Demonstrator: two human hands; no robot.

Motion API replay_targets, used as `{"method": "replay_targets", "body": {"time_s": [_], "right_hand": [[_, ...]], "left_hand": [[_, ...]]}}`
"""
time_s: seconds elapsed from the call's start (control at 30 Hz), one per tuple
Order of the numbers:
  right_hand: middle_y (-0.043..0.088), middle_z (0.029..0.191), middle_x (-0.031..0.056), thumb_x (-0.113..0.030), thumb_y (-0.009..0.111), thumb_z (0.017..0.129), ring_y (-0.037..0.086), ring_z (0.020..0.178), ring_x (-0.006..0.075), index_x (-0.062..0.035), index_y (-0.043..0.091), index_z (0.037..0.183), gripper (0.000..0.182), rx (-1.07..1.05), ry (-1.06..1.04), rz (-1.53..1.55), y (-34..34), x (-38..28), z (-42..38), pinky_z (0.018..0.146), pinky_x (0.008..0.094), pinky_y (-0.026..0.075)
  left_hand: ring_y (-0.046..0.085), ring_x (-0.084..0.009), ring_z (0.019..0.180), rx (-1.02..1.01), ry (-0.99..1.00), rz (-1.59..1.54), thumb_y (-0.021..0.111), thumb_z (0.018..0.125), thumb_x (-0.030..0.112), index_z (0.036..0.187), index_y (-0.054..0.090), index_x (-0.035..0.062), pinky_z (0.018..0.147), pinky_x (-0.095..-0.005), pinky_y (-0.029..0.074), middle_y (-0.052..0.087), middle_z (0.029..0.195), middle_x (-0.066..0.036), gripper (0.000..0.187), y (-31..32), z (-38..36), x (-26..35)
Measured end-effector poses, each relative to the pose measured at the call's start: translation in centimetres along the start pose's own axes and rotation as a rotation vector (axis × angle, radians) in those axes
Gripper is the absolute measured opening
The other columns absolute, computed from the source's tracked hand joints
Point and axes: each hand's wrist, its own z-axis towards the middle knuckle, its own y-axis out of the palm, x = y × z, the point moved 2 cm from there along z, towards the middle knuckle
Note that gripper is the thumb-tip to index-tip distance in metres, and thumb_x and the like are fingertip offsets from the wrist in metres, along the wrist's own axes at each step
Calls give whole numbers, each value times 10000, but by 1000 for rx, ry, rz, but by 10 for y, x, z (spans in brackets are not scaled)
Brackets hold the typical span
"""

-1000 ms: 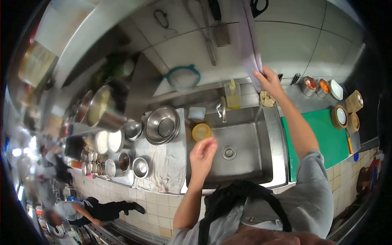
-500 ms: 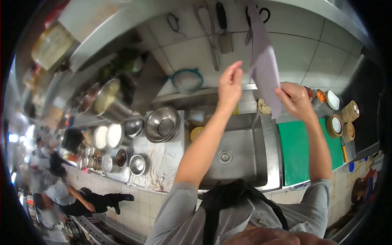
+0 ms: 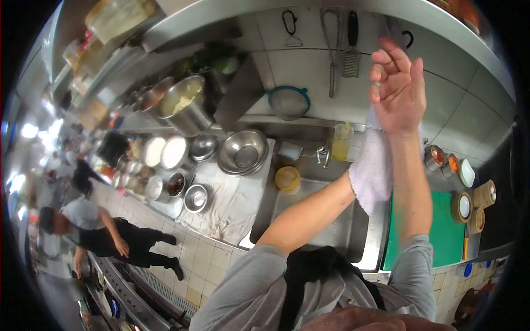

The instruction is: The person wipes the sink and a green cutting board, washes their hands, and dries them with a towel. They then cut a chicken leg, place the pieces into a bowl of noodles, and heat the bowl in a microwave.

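Observation:
A pale lilac cloth hangs over the right side of the sink, in front of the tiled wall. My left forearm reaches to it, and the cloth covers my left hand, so its fingers are hidden. Higher up, my right hand is raised with the palm showing, its fingers apart and slightly bent, holding nothing. Part of the cloth lies behind my right wrist. Below the arms is the metal sink.
A green cutting board lies right of the sink, near small bowls and a knife. Metal bowls stand on the left. A yellow tub is in the sink's left part. A strainer hangs above. One person stands at far left.
My right hand has let go of the cloth and risen, opening. My left hand has moved right and is now behind the cloth. The view has shifted.

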Motion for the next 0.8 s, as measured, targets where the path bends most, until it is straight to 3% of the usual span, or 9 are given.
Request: {"method": "replay_targets", "body": {"time_s": [0.07, 0.23, 0.4, 0.43, 0.53, 0.57, 0.6, 0.7, 0.8], "right_hand": [[543, 1368, 164, -525, 338, 1047, 596, 1076, 191, 48, 290, 1499, 731, -102, -14, 347, -3, 21, -10, 709, 260, 557], [412, 1507, 191, -496, 409, 1038, 542, 1278, 246, 37, 238, 1523, 741, 60, 156, 417, -14, 41, -73, 937, 314, 540], [532, 1400, 163, -267, 522, 1032, 555, 1242, 227, -2, 450, 1430, 484, 235, 264, -288, -59, 46, -117, 995, 392, 505], [532, 1400, 163, -267, 522, 1032, 555, 1242, 227, -2, 450, 1430, 484, 219, 271, -281, -69, 45, -112, 995, 392, 505], [560, 1372, 120, -210, 492, 1029, 569, 1215, 226, -4, 494, 1393, 418, 726, -31, -288, -64, 24, -93, 1044, 381, 463], [549, 1386, 128, -176, 500, 994, 555, 1242, 224, -10, 501, 1390, 430, 593, -140, -1028, -39, 22, -94, 1065, 364, 439], [554, 1369, 123, -170, 503, 988, 556, 1228, 220, -10, 506, 1384, 427, 433, -245, -1230, -20, 27, -103, 1055, 361, 442], [571, 1317, 107, -150, 513, 972, 562, 1186, 207, -9, 522, 1365, 417, 301, -89, -959, -15, 58, -118, 1024, 352, 449], [587, 1265, 92, -131, 523, 956, 567, 1145, 194, -8, 537, 1345, 408, 443, 63, -705, -53, 71, -130, 993, 343, 456]], "left_hand": [[547, -121, 1201, 39, 7, -33, 476, 1050, 259, 1404, 487, 38, 1030, -293, 440, 587, 1334, -81, 418, -3, -1, 8], [537, -130, 1228, 151, 8, -94, 475, 1047, 263, 1407, 481, 41, 1041, -300, 437, 573, 1354, -87, 424, -12, -3, 38], [470, -187, 1338, 491, -198, -59, 523, 1015, 286, 1467, 399, 34, 1103, -338, 393, 487, 1447, -137, 532, 10, 4, 65], [441, -222, 1364, 377, -73, 207, 536, 1003, 286, 1487, 357, 25, 1121, -359, 371, 455, 1470, -162, 577, 29, -5, 61], [356, -340, 1425, 130, 163, 1138, 549, 978, 261, 1534, 224, -9, 1166, -418, 298, 370, 1514, -251, 698, 61, -48, 20], [330, -386, 1433, 131, 154, 1542, 535, 977, 236, 1544, 176, -26, 1177, -435, 270, 350, 1512, -291, 720, 57, -56, -2], [330, -386, 1433, 147, 154, 1541, 535, 977, 236, 1544, 176, -26, 1177, -435, 270, 350, 1512, -291, 720, 58, -54, -9], [270, -450, 1442, 287, 373, 1921, 466, 1003, 187, 1525, 181, -74, 1190, -451, 221, 267, 1529, -351, 649, 63, -48, -18], [271, -470, 1432, 282, 257, 1514, 444, 1008, 241, 1473, 192, -164, 1199, -447, 208, 243, 1517, -388, 666, 43, -13, 4]]}}
